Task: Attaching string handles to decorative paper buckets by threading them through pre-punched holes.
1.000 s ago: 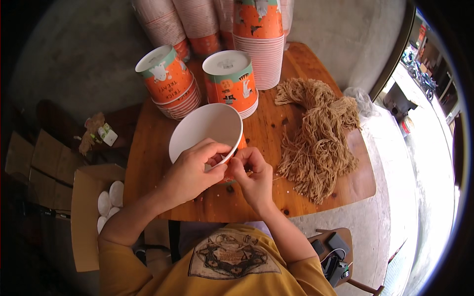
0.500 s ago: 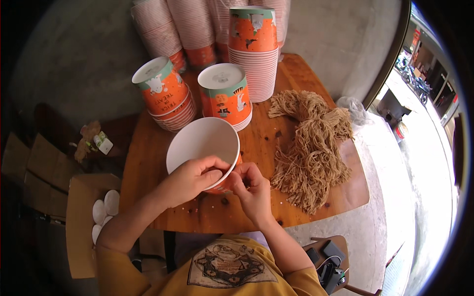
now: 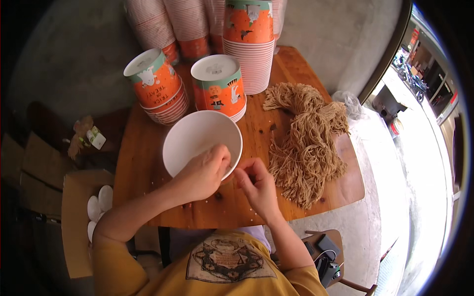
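Observation:
A large paper bucket (image 3: 185,135), white inside, stands on the wooden table with its mouth up and tilted toward me. My left hand (image 3: 210,170) reaches over its near rim into the mouth, fingers curled closed; whatever they hold is hidden. Just outside the rim on the right is my right hand (image 3: 256,185), thumb and forefinger bent close together at the bucket's side. Anything between those fingertips is too small to make out. To the right lies a loose bundle of tan cord (image 3: 311,143).
Upside-down orange paper buckets stand in stacks: left (image 3: 155,81), centre (image 3: 217,89) and a tall one (image 3: 249,54) behind. Wrapped stacks (image 3: 182,24) lean at the wall. A cardboard box (image 3: 74,222) with white round pieces (image 3: 105,198) sits lower left; a chair (image 3: 335,241) lower right.
My left hand has moved from gripping at the bucket's right rim to a closed fist over its mouth. My right hand has moved slightly away from the rim. The whole view has shifted a little.

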The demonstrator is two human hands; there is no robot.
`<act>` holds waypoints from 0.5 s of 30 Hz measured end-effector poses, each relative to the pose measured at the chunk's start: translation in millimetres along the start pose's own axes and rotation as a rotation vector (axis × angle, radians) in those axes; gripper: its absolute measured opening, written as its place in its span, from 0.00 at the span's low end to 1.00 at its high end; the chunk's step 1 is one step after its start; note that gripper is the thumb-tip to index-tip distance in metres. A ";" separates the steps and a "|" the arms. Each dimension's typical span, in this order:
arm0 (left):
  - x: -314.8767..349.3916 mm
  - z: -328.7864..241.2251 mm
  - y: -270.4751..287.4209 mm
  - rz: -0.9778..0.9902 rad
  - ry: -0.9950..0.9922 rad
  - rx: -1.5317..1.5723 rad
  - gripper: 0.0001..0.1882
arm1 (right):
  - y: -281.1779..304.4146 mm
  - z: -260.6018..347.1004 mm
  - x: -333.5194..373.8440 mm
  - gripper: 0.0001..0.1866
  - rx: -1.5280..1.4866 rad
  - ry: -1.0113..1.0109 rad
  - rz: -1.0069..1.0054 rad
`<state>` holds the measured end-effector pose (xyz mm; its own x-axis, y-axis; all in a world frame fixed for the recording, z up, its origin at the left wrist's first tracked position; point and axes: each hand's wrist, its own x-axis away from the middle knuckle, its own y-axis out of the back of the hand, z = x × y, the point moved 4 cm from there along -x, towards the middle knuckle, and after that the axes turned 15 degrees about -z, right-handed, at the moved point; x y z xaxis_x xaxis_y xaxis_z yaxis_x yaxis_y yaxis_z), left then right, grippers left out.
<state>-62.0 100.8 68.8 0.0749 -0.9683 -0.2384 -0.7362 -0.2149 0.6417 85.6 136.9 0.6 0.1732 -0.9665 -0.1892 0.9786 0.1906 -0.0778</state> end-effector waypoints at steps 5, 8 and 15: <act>-10.8 -3.9 24.1 -0.232 -0.125 -0.045 0.04 | 17.7 21.6 -19.3 0.09 0.044 0.081 -0.111; -14.1 -2.1 28.7 -0.222 -0.152 0.044 0.03 | 5.2 45.7 -25.1 0.12 0.262 0.162 0.031; -8.0 6.8 25.5 -0.017 0.418 0.637 0.15 | -12.0 35.2 -27.3 0.08 0.176 0.015 0.136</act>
<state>-86.0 103.9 82.0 0.2445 -0.9605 0.1326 -0.9691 -0.2376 0.0658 73.0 155.0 41.2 0.3042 -0.9312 -0.2009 0.9510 0.2845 0.1212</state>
